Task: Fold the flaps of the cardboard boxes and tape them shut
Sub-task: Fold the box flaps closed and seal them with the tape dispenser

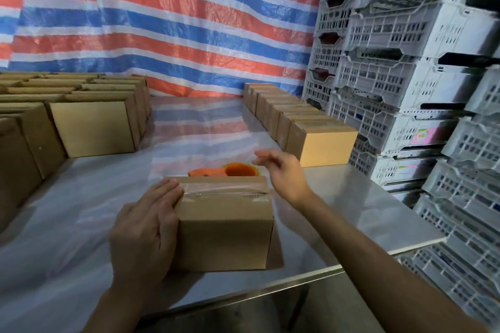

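A small cardboard box (227, 227) stands near the front of the table, its top flaps folded down with a strip of clear tape along the seam. My left hand (147, 227) lies flat against the box's left side, its fingertips resting on the top edge. My right hand (281, 173) hovers in the air above the box's right rear corner, fingers relaxed and holding nothing. An orange tape dispenser (230, 170) lies on the table just behind the box, partly hidden by it.
A block of cardboard boxes (92, 127) fills the left of the table (351, 205). A row of taped boxes (319, 140) runs along the right side. Stacked white plastic crates (405, 89) stand to the right. A striped tarp (176, 40) hangs behind.
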